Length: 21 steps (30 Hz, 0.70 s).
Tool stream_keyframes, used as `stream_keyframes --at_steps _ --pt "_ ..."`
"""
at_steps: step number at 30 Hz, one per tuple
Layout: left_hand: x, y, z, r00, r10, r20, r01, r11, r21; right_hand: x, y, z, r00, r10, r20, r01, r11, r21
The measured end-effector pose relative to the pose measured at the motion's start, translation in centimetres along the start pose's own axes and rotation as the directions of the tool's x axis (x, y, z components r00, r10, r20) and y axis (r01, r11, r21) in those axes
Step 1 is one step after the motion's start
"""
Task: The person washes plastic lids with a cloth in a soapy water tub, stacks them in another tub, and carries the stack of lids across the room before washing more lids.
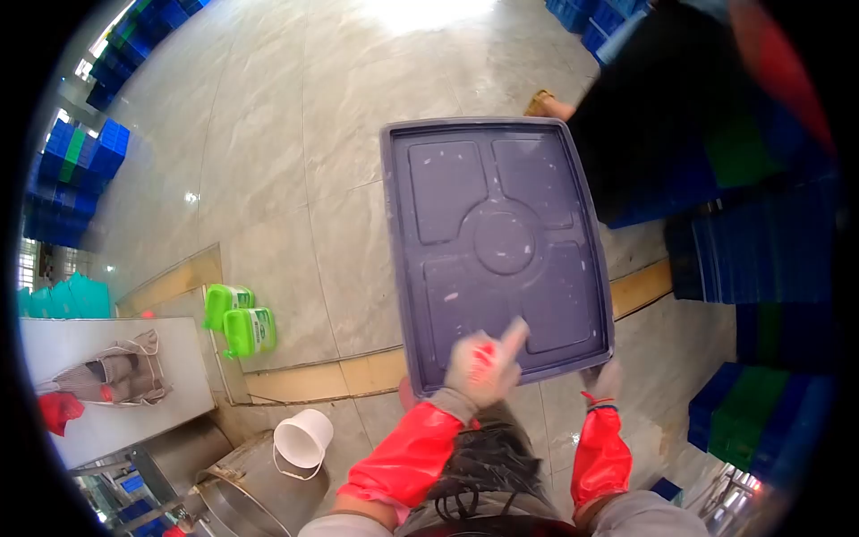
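A large purple-grey plastic tray (504, 240) with a raised rim and small pale flecks is held out in front of my body. My right hand (604, 380), gloved and below a red sleeve cover, grips the tray's lower right corner. Over the tray's lower left part is my left hand (485, 369), in a pale glove with a red patch. One finger of it points out over the tray's inner face, the others are curled and blurred; whether they hold anything is hidden.
Green jugs (249, 331) stand on the tiled floor at left. A white bucket (302, 440) sits by a metal drum (234, 492). The white table (188, 353) bears a cloth bag. Blue crates (761, 246) are stacked at right, beside a person in dark clothes (649, 116).
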State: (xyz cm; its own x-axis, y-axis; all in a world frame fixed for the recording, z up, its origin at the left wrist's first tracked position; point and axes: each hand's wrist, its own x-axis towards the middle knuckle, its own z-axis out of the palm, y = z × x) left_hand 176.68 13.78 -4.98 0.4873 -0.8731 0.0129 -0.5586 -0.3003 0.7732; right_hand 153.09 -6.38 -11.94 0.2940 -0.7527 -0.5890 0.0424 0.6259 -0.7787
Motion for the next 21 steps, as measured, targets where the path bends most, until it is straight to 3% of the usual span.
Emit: stream_keyframes --at_steps 1,2,3,4,5,6,7,8,9,11,12,14,15,16,17,18,19,20,21 --pt "1.2 1.5 -5.1 0.985 -0.171 -0.029 0.174 0.969 0.175 -0.4 -2.1 0.3 0.983 0.022 -0.182 -0.047 0.990 -0.130" --pt "1.0 0.8 -7.7 0.950 -0.227 -0.215 0.266 0.948 0.174 0.0 -2.5 0.3 0.981 0.020 -0.195 -0.046 0.990 -0.131" --pt "0.4 -1.5 -7.4 0.842 -0.260 -0.473 0.367 0.918 0.148 0.7 -2.6 0.2 0.977 -0.192 -0.092 0.123 0.861 -0.493" --pt "0.1 -4.7 -5.9 0.665 -0.270 -0.696 0.456 0.885 0.093 1.0 -2.3 0.1 0.936 -0.342 0.086 0.282 0.580 -0.764" --pt "0.2 -7.9 -4.5 0.592 -0.333 -0.734 0.461 0.887 -0.031 1.3 -1.8 -0.3 0.934 -0.349 0.078 0.280 0.576 -0.768" --pt "0.6 -10.0 -3.7 0.521 -0.396 -0.756 0.449 0.880 -0.152 1.6 -1.0 -0.9 0.946 -0.322 0.038 0.266 0.702 -0.660" --pt "0.5 -10.5 -3.6 0.532 -0.395 -0.749 0.440 0.885 -0.154 1.7 -0.6 -1.3 0.957 -0.291 0.003 0.248 0.809 -0.533" --pt "0.1 -10.8 -3.3 0.572 -0.571 -0.589 0.511 0.810 -0.289 0.1 -2.1 0.3 0.980 -0.200 -0.005 0.183 0.904 -0.388" --pt "0.0 -10.8 -3.0 0.582 -0.713 -0.392 0.594 0.702 -0.393 0.4 -2.3 -0.2 0.980 -0.199 -0.016 0.177 0.904 -0.390" --pt "0.0 -10.3 -3.2 0.615 -0.677 -0.405 0.532 0.735 -0.421 1.5 -2.7 -1.4 0.993 0.010 0.116 -0.003 0.998 -0.066" --pt "0.1 -9.9 -3.6 0.640 -0.636 -0.431 0.461 0.767 -0.447 3.3 -0.8 -3.5 0.994 0.018 0.111 -0.012 0.998 -0.060" --pt "0.5 -9.9 -3.8 0.635 -0.642 -0.430 0.492 0.765 -0.416 10.4 5.9 -10.1 0.984 0.132 0.117 -0.161 0.942 0.295" --pt "0.1 -10.1 -3.9 0.636 -0.650 -0.415 0.526 0.759 -0.384 11.7 7.6 -11.9 0.983 0.150 0.104 -0.176 0.932 0.317" --pt "-0.5 -11.4 -3.3 0.647 -0.609 -0.458 0.535 0.791 -0.296 12.8 9.1 -13.4 0.976 0.010 0.219 0.019 0.992 -0.129" --pt "-0.6 -11.6 -3.5 0.660 -0.602 -0.449 0.543 0.796 -0.269 13.1 10.2 -14.2 0.923 -0.059 0.380 0.265 0.814 -0.517" --pt "-0.6 -11.5 -3.7 0.648 -0.631 -0.427 0.558 0.774 -0.298 11.6 8.5 -12.3 0.949 0.055 0.310 0.018 0.973 -0.228" --pt "-0.7 -11.3 -3.9 0.635 -0.657 -0.406 0.570 0.753 -0.329 9.5 6.0 -9.0 0.957 0.168 0.235 -0.201 0.972 0.121" --pt "-1.0 -11.8 -3.6 0.624 -0.652 -0.431 0.540 0.758 -0.366 9.0 4.9 -7.0 0.958 0.269 0.100 -0.276 0.959 0.062" --pt "-0.2 -10.4 -4.9 0.601 -0.698 -0.389 0.609 0.715 -0.343 8.3 3.6 -4.9 0.935 0.352 -0.038 -0.351 0.936 0.020"
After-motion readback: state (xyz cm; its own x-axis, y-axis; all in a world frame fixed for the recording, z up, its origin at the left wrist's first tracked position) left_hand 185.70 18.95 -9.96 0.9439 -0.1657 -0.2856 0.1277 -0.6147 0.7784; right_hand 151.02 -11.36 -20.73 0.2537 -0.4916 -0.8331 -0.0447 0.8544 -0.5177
